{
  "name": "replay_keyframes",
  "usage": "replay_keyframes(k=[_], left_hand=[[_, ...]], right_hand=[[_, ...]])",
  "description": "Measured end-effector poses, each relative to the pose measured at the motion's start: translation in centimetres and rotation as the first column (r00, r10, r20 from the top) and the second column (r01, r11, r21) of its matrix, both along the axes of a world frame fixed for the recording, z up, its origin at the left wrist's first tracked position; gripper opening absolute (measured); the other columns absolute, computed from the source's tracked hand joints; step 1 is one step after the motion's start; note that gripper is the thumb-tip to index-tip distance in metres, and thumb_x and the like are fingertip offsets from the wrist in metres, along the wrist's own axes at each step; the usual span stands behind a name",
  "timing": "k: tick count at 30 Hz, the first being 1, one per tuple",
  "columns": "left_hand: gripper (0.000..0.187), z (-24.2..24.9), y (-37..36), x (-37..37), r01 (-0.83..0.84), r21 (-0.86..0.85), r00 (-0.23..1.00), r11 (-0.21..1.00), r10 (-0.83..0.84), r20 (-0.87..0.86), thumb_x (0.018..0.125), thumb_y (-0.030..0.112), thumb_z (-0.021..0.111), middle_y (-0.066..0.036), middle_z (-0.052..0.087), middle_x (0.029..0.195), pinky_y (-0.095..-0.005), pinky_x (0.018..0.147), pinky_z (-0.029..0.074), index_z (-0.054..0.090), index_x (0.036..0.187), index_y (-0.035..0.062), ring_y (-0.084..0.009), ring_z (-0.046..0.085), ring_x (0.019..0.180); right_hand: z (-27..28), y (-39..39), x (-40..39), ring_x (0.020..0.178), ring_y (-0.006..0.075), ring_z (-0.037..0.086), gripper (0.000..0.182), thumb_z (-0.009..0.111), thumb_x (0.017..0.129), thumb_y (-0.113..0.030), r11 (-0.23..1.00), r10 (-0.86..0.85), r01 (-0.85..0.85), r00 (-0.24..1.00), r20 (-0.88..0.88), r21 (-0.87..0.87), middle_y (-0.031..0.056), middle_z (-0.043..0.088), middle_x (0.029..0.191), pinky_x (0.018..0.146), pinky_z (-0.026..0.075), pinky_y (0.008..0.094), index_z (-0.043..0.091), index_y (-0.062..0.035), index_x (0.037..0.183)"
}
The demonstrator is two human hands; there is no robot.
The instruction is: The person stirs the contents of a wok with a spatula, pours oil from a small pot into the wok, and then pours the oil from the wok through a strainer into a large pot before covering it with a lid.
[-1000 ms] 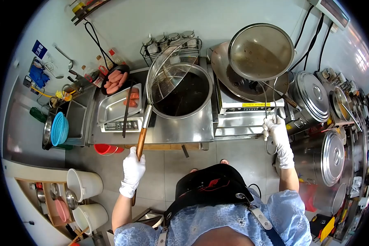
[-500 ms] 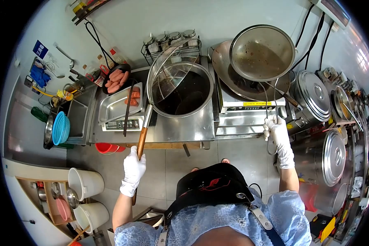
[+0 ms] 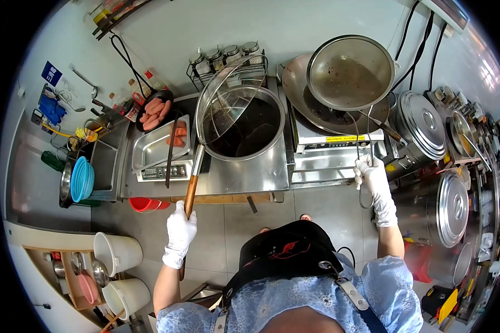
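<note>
My left hand (image 3: 180, 230), in a white glove, is closed round the wooden handle of a long skimmer (image 3: 228, 114). The skimmer's wire mesh head leans over a deep steel pot (image 3: 284, 119) of dark liquid. My right hand (image 3: 376, 186), also gloved, grips the long wire loop handle of a round steel bowl-shaped ladle (image 3: 350, 72). That bowl hangs above a wide wok (image 3: 296, 77), tipped so its stained inside shows. Whether the bowl rests on the wok rim cannot be seen.
Left of the pot sits a steel tray (image 3: 144, 155) with a few sausages, and a black pan of sausages (image 3: 156, 111). Long dark chopsticks (image 3: 172, 150) cross the tray. A jar rack (image 3: 228, 64) stands behind; a lidded pot (image 3: 422, 125) is at right.
The whole view has shifted slightly left. Both hands keep their grips, and the skimmer and the steel bowl show almost no movement relative to the stove.
</note>
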State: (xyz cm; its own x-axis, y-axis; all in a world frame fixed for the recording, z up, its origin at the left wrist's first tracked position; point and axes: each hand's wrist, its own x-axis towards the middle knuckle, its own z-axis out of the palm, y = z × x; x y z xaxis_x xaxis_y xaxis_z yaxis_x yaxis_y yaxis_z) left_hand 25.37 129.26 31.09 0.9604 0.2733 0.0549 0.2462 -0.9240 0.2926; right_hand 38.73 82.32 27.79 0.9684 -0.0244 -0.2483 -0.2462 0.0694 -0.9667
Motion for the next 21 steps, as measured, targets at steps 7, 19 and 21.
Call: replay_keyframes(k=[7, 19, 21], left_hand=[[0.028, -0.4, 0.1, 0.1, 0.003, 0.003, 1.0, 1.0, -0.003, -0.003, 0.076, 0.013, 0.062, -0.023, 0.058, 0.064, -0.0481, 0.056, 0.047, 0.049, 0.098, -0.0004, -0.0419, 0.059, 0.062], [0.012, -3.9, -3.0, 2.0, -0.216, -0.755, 0.976, 0.62, 0.115, -0.185, 0.082, 0.002, 0.056, -0.003, 0.051, 0.061, -0.0262, 0.039, 0.038, 0.049, 0.092, 0.0001, -0.009, 0.048, 0.045], [0.009, -4.4, -4.2, 3.0, -0.265, -0.867, 0.964, 0.421, 0.103, -0.245, 0.084, 0.0, 0.053, -0.004, 0.051, 0.061, -0.0264, 0.038, 0.038, 0.049, 0.091, 0.0014, -0.0113, 0.047, 0.043]], right_hand=[[-0.2, -0.2, -0.1, 0.04, 0.0122, 0.048, 0.011, 0.054, 0.088, -0.008, 1.0, 0.003, -0.003, 1.0, 0.0, -0.009, 0.0055, 0.053, 0.061, 0.035, 0.043, 0.0264, 0.049, -0.0001, 0.083], [-0.4, 0.0, -0.1, 0.04, 0.012, 0.048, 0.013, 0.055, 0.088, -0.009, 1.0, 0.0, 0.0, 1.0, -0.007, -0.011, 0.0054, 0.053, 0.061, 0.035, 0.042, 0.0254, 0.049, -0.0009, 0.079], [-0.5, 0.1, -0.1, 0.04, 0.0121, 0.048, 0.013, 0.055, 0.088, -0.009, 1.0, -0.004, 0.004, 1.0, -0.012, 0.0, 0.0056, 0.053, 0.061, 0.035, 0.042, 0.0255, 0.049, -0.0008, 0.079]])
